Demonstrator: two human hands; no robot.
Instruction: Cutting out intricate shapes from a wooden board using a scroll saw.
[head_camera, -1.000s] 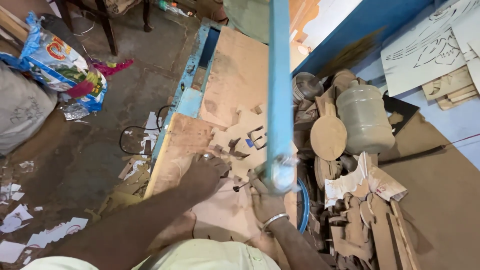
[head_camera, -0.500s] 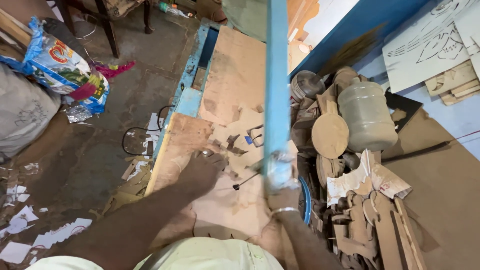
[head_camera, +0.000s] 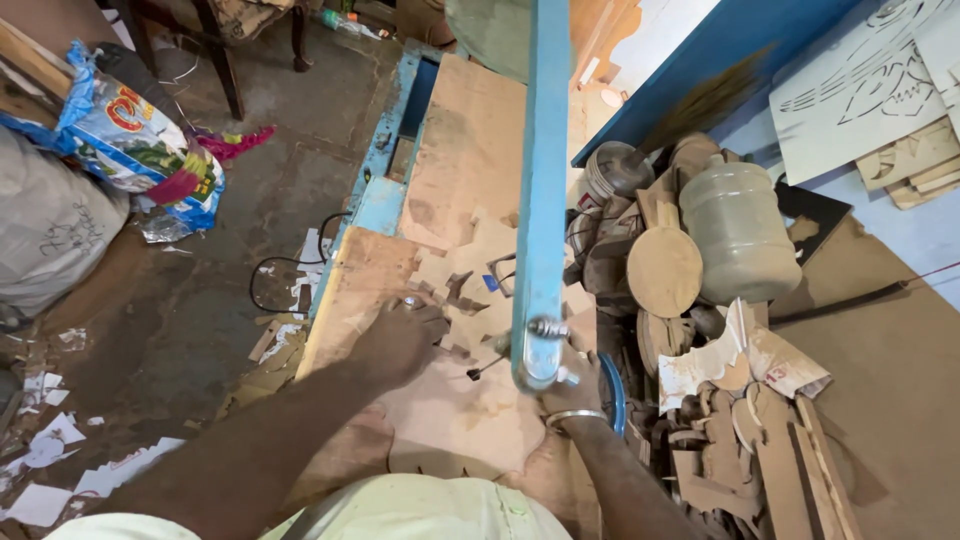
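My left hand lies flat on a brown wooden board on the blue saw table, fingers pressing its left part. My right hand, with a metal bangle on the wrist, rests on the board's right side, partly hidden behind the blue saw arm. The arm runs from the top of the view down to its end above the board, between my two hands. Small cut-out scraps lie on the table just beyond my left hand.
Right of the table stand a plastic jug, a round wooden paddle and a heap of wooden offcuts. Cut pattern sheets lean at the top right. On the left floor lie sacks, a black cable and paper scraps.
My left hand has shifted slightly to the left on the board. My right hand stays by the end of the saw arm.
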